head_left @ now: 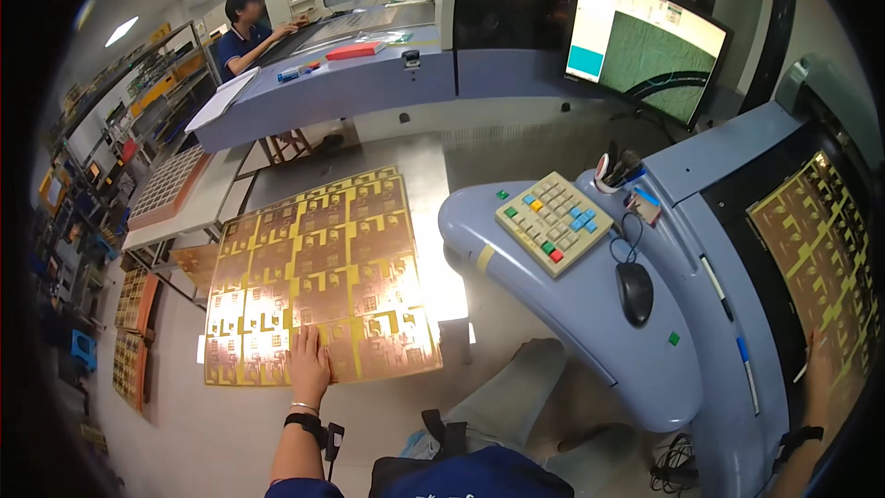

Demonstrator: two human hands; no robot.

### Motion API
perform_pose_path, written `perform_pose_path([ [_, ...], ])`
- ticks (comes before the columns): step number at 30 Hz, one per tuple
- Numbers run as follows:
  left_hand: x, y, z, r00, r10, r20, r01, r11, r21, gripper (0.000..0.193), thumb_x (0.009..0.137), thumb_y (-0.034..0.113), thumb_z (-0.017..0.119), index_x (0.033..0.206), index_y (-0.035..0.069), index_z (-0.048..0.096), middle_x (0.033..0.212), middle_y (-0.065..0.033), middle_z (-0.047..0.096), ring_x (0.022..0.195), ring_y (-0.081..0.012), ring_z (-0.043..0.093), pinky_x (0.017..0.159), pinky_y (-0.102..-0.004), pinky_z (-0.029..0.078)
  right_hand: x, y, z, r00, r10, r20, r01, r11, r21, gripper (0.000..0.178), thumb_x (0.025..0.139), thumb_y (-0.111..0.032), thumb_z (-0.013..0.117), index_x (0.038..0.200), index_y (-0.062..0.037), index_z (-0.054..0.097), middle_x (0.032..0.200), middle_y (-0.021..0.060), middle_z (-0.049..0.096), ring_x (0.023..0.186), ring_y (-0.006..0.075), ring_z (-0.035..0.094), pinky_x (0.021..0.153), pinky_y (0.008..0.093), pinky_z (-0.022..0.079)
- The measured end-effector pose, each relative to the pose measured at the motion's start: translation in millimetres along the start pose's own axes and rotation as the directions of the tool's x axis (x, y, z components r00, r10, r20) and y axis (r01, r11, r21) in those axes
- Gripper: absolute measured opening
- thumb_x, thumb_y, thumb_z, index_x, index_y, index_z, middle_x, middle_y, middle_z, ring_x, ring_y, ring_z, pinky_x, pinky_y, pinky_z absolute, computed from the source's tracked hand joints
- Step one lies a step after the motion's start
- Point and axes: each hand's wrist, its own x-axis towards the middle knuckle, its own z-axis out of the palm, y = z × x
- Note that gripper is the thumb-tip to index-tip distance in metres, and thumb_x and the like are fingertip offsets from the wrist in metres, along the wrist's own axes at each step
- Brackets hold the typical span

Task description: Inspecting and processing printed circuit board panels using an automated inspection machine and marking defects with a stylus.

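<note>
My left hand [309, 364] lies flat, fingers stretched out, on the near edge of a large copper-coloured circuit board panel [318, 267]. Yellow-green lines divide that panel into repeated blocks, and it rests at a table to my left. At the far right, my right hand [817, 371] reaches to the near-left edge of a second, similar panel [797, 249] on the dark bed of a blue-grey machine. Shadow and the picture's rim obscure its fingers, so I cannot tell whether they grip that edge.
Between the panels, a curved blue-grey console [544, 314] carries a beige keypad [553, 221], a black mouse [634, 295] and a pen holder [616, 171]. A monitor [645, 46] stands behind. Stacked panels [171, 186] sit at left. Another person [249, 32] works at the back.
</note>
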Motion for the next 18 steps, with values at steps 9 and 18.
perform_pose_path([
  [9, -84.4, -57.9, 18.3, 0.305, -0.793, -0.527, 0.66, 0.575, -0.484, 0.033, 0.095, 0.025, 0.062, 0.118, 0.001, 0.059, 0.126, -0.0164, 0.057, 0.116, -0.0297, 0.052, 0.102, -0.0439, 0.04, 1.5, 23.5, -28.5, 0.963, 0.196, -0.183, -0.091, 0.881, 0.465, 0.045, 0.105, -0.032, 0.038, 0.134, -0.0013, 0.054, 0.124, 0.0154, 0.059, 0.116, 0.0263, 0.057, 0.101, 0.0354, 0.04],
  [18, -70.5, -140.3, -6.8, 0.903, -0.277, 0.33, 0.139, -0.537, -0.832, 0.043, 0.097, 0.016, 0.059, 0.136, 0.001, 0.049, 0.126, -0.0152, 0.062, 0.116, -0.0247, 0.058, 0.104, -0.0375, 0.044, -53.5, -5.2, -177.1, 0.776, 0.037, -0.63, 0.024, 0.996, 0.088, 0.044, 0.096, 0.001, 0.04, 0.137, -0.007, 0.053, 0.131, 0.011, 0.061, 0.122, 0.0238, 0.058, 0.104, 0.0309, 0.045],
])
